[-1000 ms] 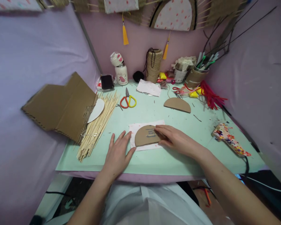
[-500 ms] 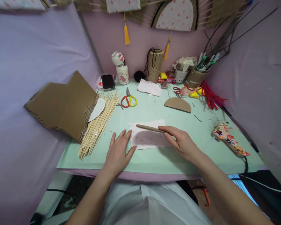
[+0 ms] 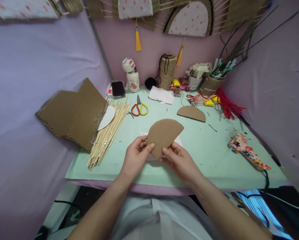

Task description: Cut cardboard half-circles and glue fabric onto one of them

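A brown cardboard half-circle is held up and tilted over the table, its curved edge facing away. My left hand pinches its left side, thumb on the near face. At its straight lower-right edge, my right hand grips it between thumb and fingers. Underneath lies a white fabric piece with pink dots, mostly hidden by the cardboard and my hands. A second cardboard half-circle rests flat beyond my right hand.
Thin wooden sticks lie left beside folded cardboard and a white paper half-circle. Scissors lie farther back. A patterned glue gun is at right. Along the back stand a twine spool, a white bottle and a pen holder.
The half-circle, seen edge-on in my right hand before, now shows its broad face. My left hand has left the table and taken hold of it too. The view has shifted slightly.
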`<state>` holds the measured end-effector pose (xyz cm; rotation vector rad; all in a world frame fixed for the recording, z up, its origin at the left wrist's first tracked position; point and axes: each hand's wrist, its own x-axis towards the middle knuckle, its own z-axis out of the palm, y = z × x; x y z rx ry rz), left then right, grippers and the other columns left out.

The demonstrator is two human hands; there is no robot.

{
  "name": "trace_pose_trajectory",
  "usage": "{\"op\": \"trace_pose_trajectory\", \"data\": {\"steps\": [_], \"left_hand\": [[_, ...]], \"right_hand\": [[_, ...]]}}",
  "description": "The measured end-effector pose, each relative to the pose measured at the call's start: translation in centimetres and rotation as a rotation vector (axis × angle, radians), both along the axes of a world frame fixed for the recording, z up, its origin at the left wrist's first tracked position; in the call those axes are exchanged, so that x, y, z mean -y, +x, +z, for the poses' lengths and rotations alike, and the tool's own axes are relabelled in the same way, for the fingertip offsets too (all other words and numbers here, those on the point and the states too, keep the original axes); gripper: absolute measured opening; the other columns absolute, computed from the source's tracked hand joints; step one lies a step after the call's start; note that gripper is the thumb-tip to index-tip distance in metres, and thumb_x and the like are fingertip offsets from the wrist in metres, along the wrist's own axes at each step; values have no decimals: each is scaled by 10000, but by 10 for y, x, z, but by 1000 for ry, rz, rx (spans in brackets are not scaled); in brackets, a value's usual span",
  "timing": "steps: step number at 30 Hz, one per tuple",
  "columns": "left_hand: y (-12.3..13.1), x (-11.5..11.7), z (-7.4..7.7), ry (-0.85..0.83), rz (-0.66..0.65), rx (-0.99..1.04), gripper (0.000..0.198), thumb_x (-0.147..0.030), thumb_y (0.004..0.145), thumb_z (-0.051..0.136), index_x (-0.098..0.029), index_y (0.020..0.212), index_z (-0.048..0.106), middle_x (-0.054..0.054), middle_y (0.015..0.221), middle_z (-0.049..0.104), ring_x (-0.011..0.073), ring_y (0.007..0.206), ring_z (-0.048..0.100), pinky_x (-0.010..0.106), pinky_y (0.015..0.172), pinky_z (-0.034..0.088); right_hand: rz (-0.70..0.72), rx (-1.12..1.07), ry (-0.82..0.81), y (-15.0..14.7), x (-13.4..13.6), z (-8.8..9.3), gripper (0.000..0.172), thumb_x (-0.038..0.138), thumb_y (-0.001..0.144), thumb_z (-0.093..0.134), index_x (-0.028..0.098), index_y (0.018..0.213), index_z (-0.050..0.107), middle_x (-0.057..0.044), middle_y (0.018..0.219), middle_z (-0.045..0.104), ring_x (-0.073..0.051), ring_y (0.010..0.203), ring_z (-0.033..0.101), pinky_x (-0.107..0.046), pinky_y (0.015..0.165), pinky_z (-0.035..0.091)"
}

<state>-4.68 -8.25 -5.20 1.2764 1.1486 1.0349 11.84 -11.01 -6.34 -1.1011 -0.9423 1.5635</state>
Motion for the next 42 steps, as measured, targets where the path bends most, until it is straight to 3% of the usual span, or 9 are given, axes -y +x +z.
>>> {"op": "trace_pose_trajectory", "data": {"steps": [3,5,6,8,10,12,19,26,42], "left_hand": [[-2,-19,-1,-71,-5,21,364,-358,763,655,-134,1046,612,89,949,728,207,849,678,313,715,538],[-8,-32,-3,-55,-90,-75,341,-318,764,647,-135,1052,643,89,975,726,215,890,670,313,739,524],[-10,-37,-4,-33,-139,-129,327,-297,776,630,-141,1062,655,87,998,723,217,916,663,319,765,517],[-12,-45,-6,22,-181,-260,336,-264,798,594,-155,1108,662,78,998,719,217,921,656,335,799,504],[-10,-47,-8,89,-121,-422,386,-251,807,581,-160,1178,637,71,961,714,212,875,653,353,808,500],[-7,-43,-10,171,-52,-552,420,-258,812,589,-167,1221,610,77,994,699,212,877,644,368,826,498],[-9,-20,-17,379,-205,-685,684,-295,749,701,-209,1373,434,104,1358,526,254,1229,493,407,1028,401],[-7,-16,-20,417,-241,-883,727,-326,760,689,-208,1402,367,110,1254,593,301,1168,498,480,981,366],[-11,-16,-22,399,-252,-975,720,-339,802,675,-225,1420,325,109,1225,596,282,1149,491,437,959,340]], "right_hand": [[-129,240,196,23,-10,-4,653,444,759,695,259,1319,414,-132,1300,537,-245,1036,630,-387,759,583],[-222,463,388,45,-20,-5,913,388,678,776,317,1432,267,-128,1442,391,-259,1153,561,-416,847,559],[-180,593,457,54,-25,-5,891,366,686,773,315,1434,292,-119,1442,399,-266,1182,540,-432,890,538],[-77,824,532,67,-30,-6,669,339,758,713,278,1367,442,-106,1346,523,-274,1148,562,-461,943,499],[-33,981,540,69,-31,-9,474,323,820,642,243,1278,548,-101,1226,622,-271,1039,615,-471,929,493],[-46,1065,528,66,-28,-13,426,323,839,616,228,1251,567,-101,1181,650,-268,972,633,-460,885,504],[-24,1152,515,62,-17,-21,353,336,821,636,233,1155,592,-80,999,671,-285,934,589,-441,812,481],[-46,1186,490,63,-12,-29,364,345,810,644,244,1155,586,-84,1035,620,-295,986,524,-460,853,433],[-27,1258,387,57,-11,-33,361,371,816,625,250,1154,591,-71,1060,609,-288,1035,502,-429,854,377]]}}
